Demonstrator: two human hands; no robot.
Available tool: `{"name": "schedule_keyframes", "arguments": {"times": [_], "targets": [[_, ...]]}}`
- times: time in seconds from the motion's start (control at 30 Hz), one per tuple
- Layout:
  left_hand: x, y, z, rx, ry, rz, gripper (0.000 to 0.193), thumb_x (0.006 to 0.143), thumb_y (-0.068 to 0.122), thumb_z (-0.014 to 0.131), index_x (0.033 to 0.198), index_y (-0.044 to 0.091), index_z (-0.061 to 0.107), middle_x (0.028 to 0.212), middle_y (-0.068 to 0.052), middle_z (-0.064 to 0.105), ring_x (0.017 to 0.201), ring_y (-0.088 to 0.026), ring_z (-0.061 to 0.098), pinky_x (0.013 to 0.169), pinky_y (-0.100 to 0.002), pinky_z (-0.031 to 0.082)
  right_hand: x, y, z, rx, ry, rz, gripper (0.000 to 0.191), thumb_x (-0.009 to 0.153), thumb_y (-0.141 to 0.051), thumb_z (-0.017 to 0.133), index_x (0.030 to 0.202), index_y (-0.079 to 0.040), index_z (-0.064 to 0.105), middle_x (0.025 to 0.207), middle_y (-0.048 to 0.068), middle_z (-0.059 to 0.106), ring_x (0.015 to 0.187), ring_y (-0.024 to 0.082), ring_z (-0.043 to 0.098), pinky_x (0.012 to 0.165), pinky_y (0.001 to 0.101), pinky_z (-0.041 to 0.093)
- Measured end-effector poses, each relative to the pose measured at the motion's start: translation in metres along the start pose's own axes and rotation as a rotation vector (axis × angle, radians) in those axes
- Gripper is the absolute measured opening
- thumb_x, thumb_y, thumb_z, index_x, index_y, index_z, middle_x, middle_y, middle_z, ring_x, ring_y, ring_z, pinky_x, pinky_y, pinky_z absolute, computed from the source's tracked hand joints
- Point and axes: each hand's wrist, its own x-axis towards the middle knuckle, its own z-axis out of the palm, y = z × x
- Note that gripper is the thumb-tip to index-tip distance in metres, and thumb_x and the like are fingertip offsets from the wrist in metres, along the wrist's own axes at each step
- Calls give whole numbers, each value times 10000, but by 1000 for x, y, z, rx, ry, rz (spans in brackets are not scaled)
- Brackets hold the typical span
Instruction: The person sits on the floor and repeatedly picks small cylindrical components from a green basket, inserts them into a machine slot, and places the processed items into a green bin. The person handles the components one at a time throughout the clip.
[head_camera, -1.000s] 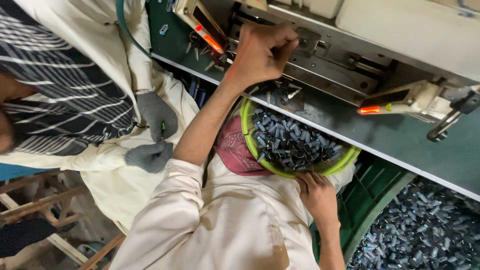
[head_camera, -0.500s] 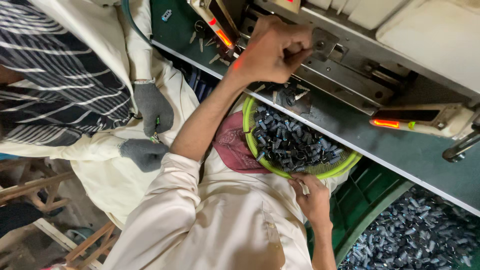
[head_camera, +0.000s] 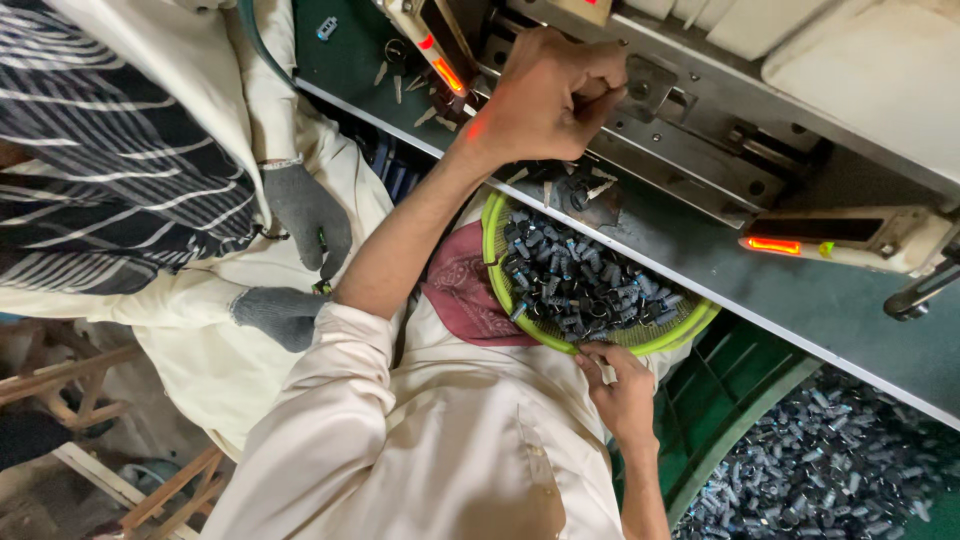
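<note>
L hand (head_camera: 550, 95) at 12 o'clock, fist closed on sth at machine (head_camera: 700, 150) face; item hid by fingers, can't ID. R hand (head_camera: 622, 392) at 5 o'clock, fingers pinched on rim of green basket (head_camera: 600, 345). Basket holds small dark metal parts (head_camera: 575, 285), long axis approx 10 to 4 o'clock, far rim tucked under machine ledge. Co-worker's grey gloves (head_camera: 305, 215) at 9 o'clock

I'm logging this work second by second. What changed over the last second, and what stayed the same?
Little changed. The left hand stayed clenched on the metal machine; whether it grips a part is unclear. The right hand stayed at the near rim of the green basket of small dark parts. A co-worker's grey gloved hands stayed together at the left. Only the view shifted slightly.
</note>
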Motion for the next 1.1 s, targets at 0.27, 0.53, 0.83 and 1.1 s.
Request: {"name": "schedule_keyframes", "arguments": {"times": [0.27,0.53,0.83,1.1], "targets": [[-1,1,-2,-453,66,-256,96,950,-14,787,965,43,712,794,-97,703,606,-215,631,560,-313,472,1,3,4,-5,-38,30,183,831,-122,805,998,-56,767,933,114,763,821,268,727,741,351,569],[12,3,4,219,165,-194,125,827,-61,715,930,7,731,856,-85,768,729,-277,727,688,-401,556,3,0,1,-28,-38,-21,170,841,-138,790,977,-46,744,951,125,759,826,308,724,735,375,572],[11,-28,24,367,-175,-209,213,757,155,741,922,24,776,757,-160,720,712,-353,698,669,-467,509,3,-2,-2,-61,-36,-13,171,835,-146,788,982,-65,753,947,136,749,835,330,726,727,401,577],[14,-41,38,236,-227,-284,227,734,143,732,929,34,774,814,-152,728,778,-335,714,661,-441,531,2,2,-1,-77,-16,-3,177,832,-156,794,974,-58,752,927,134,746,827,324,727,712,402,567]]}}
